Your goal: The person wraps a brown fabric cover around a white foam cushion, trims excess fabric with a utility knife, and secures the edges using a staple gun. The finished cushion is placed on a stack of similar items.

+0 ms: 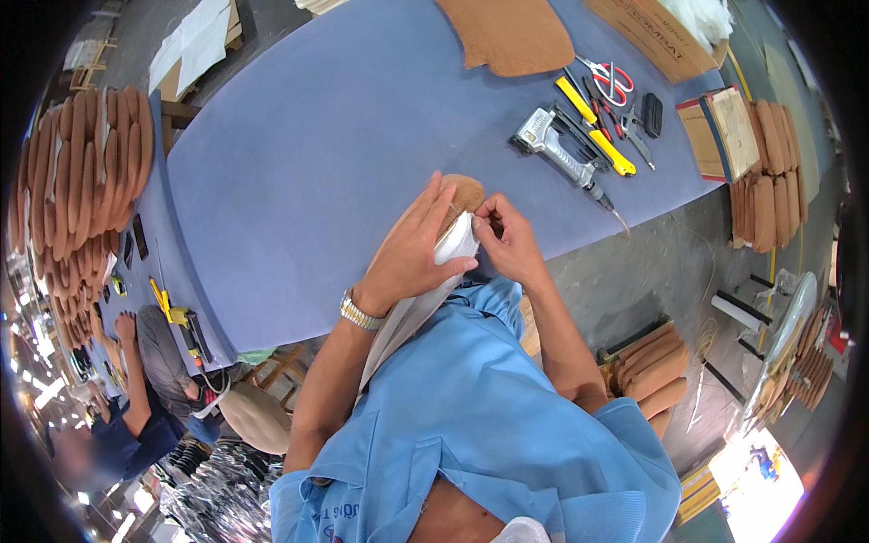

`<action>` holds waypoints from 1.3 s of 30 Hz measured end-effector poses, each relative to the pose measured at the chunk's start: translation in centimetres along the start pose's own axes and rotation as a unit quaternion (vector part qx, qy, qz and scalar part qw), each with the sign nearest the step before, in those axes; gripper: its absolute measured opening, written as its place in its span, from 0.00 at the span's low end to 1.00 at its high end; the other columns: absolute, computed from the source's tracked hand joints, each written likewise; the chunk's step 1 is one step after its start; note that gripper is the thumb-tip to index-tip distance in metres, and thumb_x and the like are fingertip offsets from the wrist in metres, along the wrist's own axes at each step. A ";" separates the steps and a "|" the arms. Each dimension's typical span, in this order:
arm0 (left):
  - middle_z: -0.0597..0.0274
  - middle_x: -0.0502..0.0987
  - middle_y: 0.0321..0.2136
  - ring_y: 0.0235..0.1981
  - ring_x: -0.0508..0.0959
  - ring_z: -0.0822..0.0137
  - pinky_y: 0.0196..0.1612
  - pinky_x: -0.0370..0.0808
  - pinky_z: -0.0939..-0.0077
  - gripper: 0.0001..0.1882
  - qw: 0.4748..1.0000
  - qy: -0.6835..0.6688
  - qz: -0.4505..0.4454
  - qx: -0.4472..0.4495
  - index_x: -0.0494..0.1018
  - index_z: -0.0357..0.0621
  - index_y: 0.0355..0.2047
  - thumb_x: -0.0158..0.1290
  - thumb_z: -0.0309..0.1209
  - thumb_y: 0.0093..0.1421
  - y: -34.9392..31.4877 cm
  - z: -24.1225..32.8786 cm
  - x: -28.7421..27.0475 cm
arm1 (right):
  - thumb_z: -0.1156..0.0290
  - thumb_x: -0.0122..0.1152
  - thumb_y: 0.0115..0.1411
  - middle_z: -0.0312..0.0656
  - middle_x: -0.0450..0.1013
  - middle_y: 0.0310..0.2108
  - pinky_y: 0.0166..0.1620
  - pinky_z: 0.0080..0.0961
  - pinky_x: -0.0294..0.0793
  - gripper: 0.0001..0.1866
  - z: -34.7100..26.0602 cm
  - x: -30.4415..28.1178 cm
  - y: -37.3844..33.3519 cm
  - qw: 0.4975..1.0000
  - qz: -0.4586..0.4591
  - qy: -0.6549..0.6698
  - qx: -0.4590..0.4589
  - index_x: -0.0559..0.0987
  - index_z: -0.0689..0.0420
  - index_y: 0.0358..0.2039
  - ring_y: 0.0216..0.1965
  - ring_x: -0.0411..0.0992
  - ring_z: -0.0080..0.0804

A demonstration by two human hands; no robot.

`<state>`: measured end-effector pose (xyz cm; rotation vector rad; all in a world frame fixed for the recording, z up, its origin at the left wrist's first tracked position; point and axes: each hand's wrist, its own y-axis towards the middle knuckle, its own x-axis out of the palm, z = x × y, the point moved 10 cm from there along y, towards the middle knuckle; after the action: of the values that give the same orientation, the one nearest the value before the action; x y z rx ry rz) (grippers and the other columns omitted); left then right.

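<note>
A long padded piece with a brown fabric cover (467,191) and a white lining (458,239) lies at the table's near edge, its pale end running back against my body. My left hand (412,244) rests along its left side, fingers stretched out and thumb apart over the white part. On the other side, my right hand (510,242) has its fingers bent and pinched at the edge where brown cover meets white lining. What lies between those fingertips is too small to make out.
The blue-grey table (317,154) bears a staple gun (561,154), a yellow-handled tool (597,127), red-handled scissors (614,83) and a flat brown piece (511,36). Brown padded pieces (86,172) are stacked at left. A cardboard box (652,36) stands far right. Another person (136,416) sits at lower left.
</note>
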<state>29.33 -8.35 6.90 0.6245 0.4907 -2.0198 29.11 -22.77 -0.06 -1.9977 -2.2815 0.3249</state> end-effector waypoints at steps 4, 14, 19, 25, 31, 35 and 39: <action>0.29 0.48 0.73 0.74 0.54 0.39 0.74 0.57 0.57 0.57 0.998 -0.028 0.004 0.060 0.51 0.33 0.73 0.71 0.41 0.51 1.7 0.9 0.0 | 0.71 0.61 0.66 0.38 0.74 0.28 0.33 0.27 0.70 0.07 -0.7 -0.1 0.1 0.997 -0.038 -0.060 0.044 0.74 0.59 0.38 0.28 0.69 0.24; 0.39 0.64 0.69 0.71 0.63 0.46 0.72 0.61 0.55 0.41 1.000 -0.006 0.002 0.015 0.57 0.38 0.72 0.59 0.30 0.60 3.3 -1.4 0.7 | 0.71 0.60 0.66 0.42 0.74 0.27 0.32 0.30 0.70 0.06 -0.8 0.7 0.8 0.998 0.000 -0.061 -0.006 0.74 0.59 0.38 0.26 0.69 0.29; 0.46 0.68 0.67 0.69 0.67 0.48 0.69 0.63 0.48 0.36 0.994 0.108 0.032 0.003 0.60 0.39 0.71 0.56 0.32 0.63 2.5 -1.2 0.3 | 0.71 0.59 0.67 0.43 0.75 0.28 0.33 0.31 0.71 0.06 0.0 1.3 0.9 1.000 0.022 -0.015 -0.010 0.74 0.60 0.39 0.27 0.70 0.31; 0.49 0.66 0.69 0.70 0.65 0.49 0.69 0.62 0.46 0.36 0.990 0.138 0.025 -0.021 0.61 0.40 0.70 0.57 0.33 0.63 2.5 -0.9 0.2 | 0.71 0.59 0.67 0.43 0.75 0.28 0.34 0.31 0.72 0.07 -0.5 0.8 1.1 0.999 0.024 -0.035 -0.002 0.74 0.60 0.39 0.27 0.71 0.31; 0.48 0.73 0.63 0.69 0.66 0.45 0.67 0.66 0.53 0.30 0.989 0.086 0.066 0.100 0.69 0.41 0.64 0.56 0.30 0.60 1.2 -0.1 -0.7 | 0.71 0.58 0.68 0.46 0.75 0.32 0.38 0.33 0.73 0.06 -1.1 1.4 1.3 0.992 0.015 -0.114 -0.058 0.74 0.60 0.40 0.32 0.72 0.35; 0.52 0.68 0.66 0.72 0.61 0.48 0.72 0.58 0.51 0.25 0.992 0.006 -0.007 0.129 0.71 0.47 0.59 0.54 0.30 0.61 2.2 2.1 -1.3 | 0.71 0.54 0.71 0.43 0.75 0.38 0.48 0.30 0.74 0.08 2.1 0.4 1.5 0.999 0.001 -0.038 -0.033 0.76 0.62 0.45 0.41 0.72 0.31; 0.44 0.54 0.74 0.77 0.49 0.46 0.76 0.54 0.56 0.41 0.993 0.095 0.031 0.067 0.59 0.36 0.70 0.58 0.28 0.56 2.0 1.3 -1.5 | 0.71 0.54 0.73 0.35 0.68 0.34 0.42 0.23 0.71 0.07 0.1 0.7 3.2 0.996 -0.075 -0.010 -0.050 0.69 0.59 0.38 0.36 0.66 0.22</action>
<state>31.40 -9.05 8.66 0.9089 0.4448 -1.9551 32.08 -21.73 -0.86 -1.8593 -2.4888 0.2218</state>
